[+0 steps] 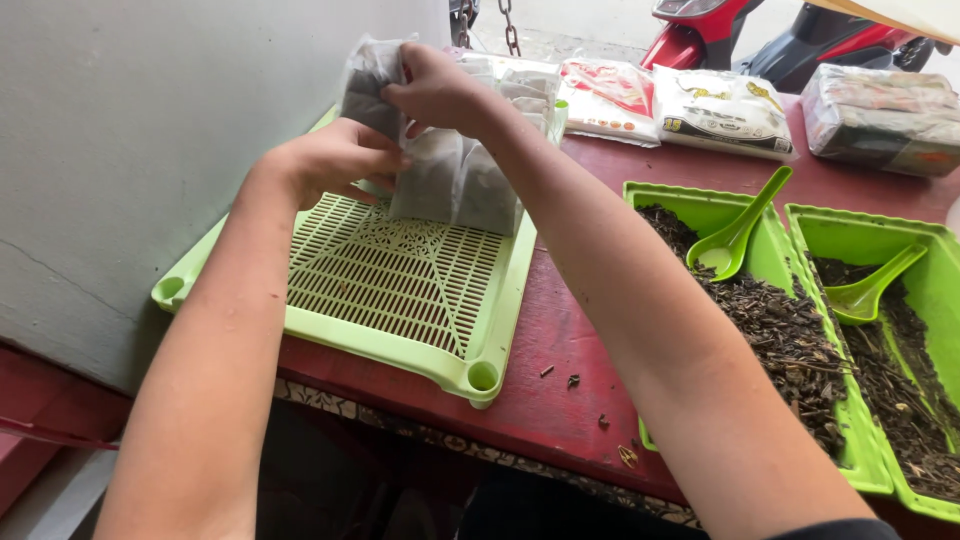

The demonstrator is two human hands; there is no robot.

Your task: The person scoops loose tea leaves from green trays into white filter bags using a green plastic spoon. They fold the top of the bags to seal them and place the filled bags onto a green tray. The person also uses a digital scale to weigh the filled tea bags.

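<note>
My left hand (pixel 335 158) and my right hand (pixel 435 92) both grip a clear plastic bag of dark dried leaves (pixel 372 85), held up at the far end of a light green slatted tray (pixel 400 290). More filled clear bags (pixel 460 180) stand in a row on that tray, just under my hands. The left hand pinches the bag's lower side while the right hand grips its top edge.
Two green bins of loose dark dried leaves (pixel 790 330) (pixel 920 400), each with a green scoop (pixel 735 235) (pixel 870 290), sit on the red table (pixel 560 370) at right. Printed packets (pixel 720 110) lie at the back. A grey wall (pixel 150 130) stands left; a red scooter (pixel 760 35) is beyond.
</note>
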